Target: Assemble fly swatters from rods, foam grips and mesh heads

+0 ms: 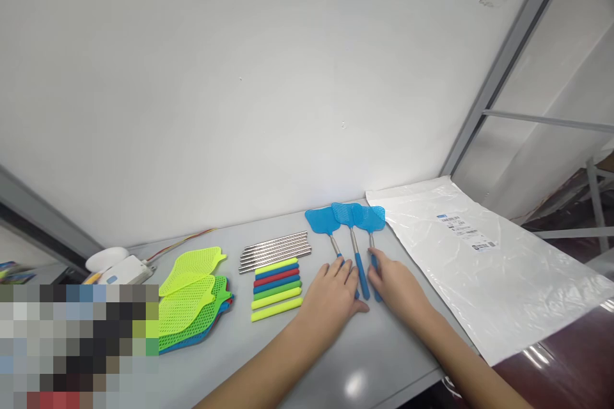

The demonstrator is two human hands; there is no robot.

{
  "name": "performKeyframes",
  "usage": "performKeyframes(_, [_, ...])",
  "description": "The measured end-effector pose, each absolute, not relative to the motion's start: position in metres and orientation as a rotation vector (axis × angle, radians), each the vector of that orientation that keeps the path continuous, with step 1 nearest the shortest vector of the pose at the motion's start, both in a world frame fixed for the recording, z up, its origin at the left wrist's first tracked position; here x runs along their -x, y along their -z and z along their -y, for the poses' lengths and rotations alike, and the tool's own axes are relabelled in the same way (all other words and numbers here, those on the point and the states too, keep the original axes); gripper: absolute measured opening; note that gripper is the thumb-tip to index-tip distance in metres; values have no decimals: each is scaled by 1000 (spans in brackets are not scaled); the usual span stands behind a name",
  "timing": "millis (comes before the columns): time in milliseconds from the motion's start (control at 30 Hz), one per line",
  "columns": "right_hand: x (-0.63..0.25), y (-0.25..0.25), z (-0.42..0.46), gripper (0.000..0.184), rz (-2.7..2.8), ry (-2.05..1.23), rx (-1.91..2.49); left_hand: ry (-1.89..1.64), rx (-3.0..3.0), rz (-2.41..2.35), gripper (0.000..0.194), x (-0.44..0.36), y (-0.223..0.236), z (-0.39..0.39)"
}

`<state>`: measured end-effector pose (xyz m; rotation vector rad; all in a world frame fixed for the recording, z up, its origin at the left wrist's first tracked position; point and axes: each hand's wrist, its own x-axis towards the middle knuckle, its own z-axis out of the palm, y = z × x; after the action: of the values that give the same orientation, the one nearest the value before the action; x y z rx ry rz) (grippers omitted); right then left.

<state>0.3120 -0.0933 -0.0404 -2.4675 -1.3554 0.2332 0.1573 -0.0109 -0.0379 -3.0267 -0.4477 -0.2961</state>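
Three blue fly swatters (354, 214) lie fanned out on the grey table, heads toward the wall and partly overlapping. My left hand (332, 291) rests over the handle of the left swatter, its thumb apart from the fingers, hiding most of that handle. On the right swatter's handle (374, 262), my right hand (394, 278) is closed with thumb and index finger. Between the hands shows the middle swatter's blue handle (362, 278). Just left of my left hand, a row of coloured handle tubes (277, 294) in yellow, blue, red and green lies beneath several silver metal rods (274, 251).
At the left are stacked loose swatter heads (192, 287) in yellow, green, blue and red. Behind them stands a white device (122, 270) with wires. A large white plastic bag (480, 268) with a label overhangs the table's right edge. The wall (288, 108) bounds the back.
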Motion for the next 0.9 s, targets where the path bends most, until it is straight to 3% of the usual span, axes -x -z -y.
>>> performKeyframes(133, [-311,39,92,46,1374,-228,2473,279,3046,458,58,-166,46,14])
performKeyframes(900, [-312,36,80,42,1385,-207,2498,281,3019,567,62,-181,41,23])
